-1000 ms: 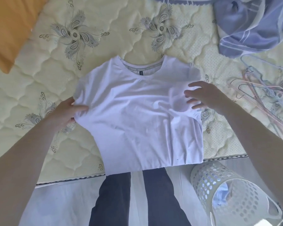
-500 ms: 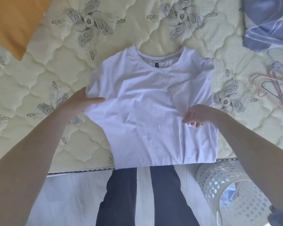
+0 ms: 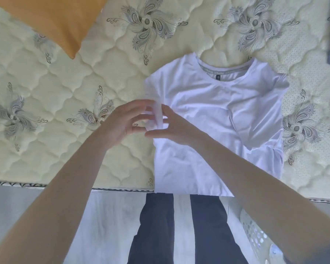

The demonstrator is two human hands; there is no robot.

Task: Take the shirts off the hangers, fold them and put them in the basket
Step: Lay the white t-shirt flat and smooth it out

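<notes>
Left grip (image 3: 126, 121), right grip (image 3: 172, 128) both pinch one white shirt (image 3: 217, 111) edge; one basket (image 3: 254, 232).

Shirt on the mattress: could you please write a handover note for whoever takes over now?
Left hand and right hand: both at the left edge of the shirt, a raised flap of cloth between them; grip blurred.
Shirt: off its hanger, flat on the mattress, right side folded in.
Basket: on the floor, lower right.
Left to do: fold left side, fold up, put in basket.
</notes>
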